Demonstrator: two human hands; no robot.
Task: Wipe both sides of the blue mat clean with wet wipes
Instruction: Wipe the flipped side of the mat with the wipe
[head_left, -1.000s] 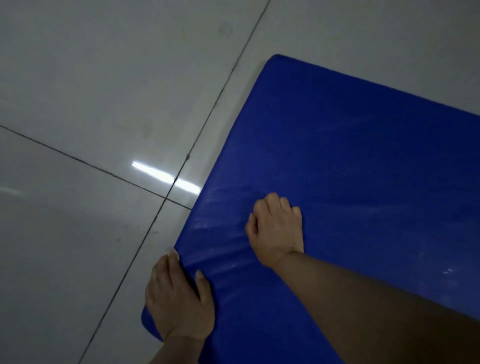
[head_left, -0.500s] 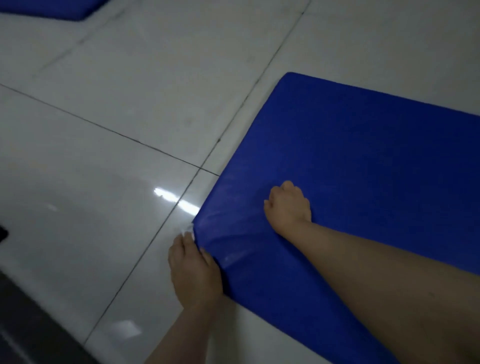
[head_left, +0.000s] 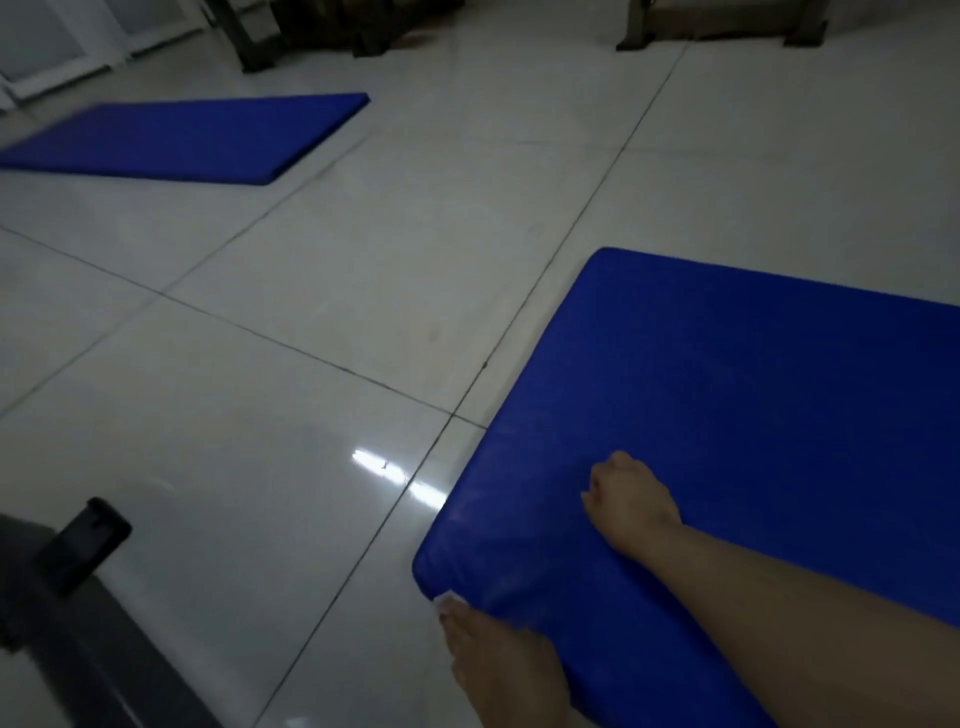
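Blue mat (head_left: 753, 415) lies flat on the tiled floor (head_left: 311, 312); my left hand (head_left: 498, 660) presses a wet wipe (head_left: 444, 603) against its near corner edge, right hand (head_left: 631, 499) curled, bracing on top. Next, I judge: finish this edge, then flip.

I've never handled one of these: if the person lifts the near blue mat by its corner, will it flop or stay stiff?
Probably bends rather than flops: the blue mat shows a thick padded edge. It dimples slightly under the right hand, so likely soft foam, light for its size. On the glossy floor it may slide when pushed.
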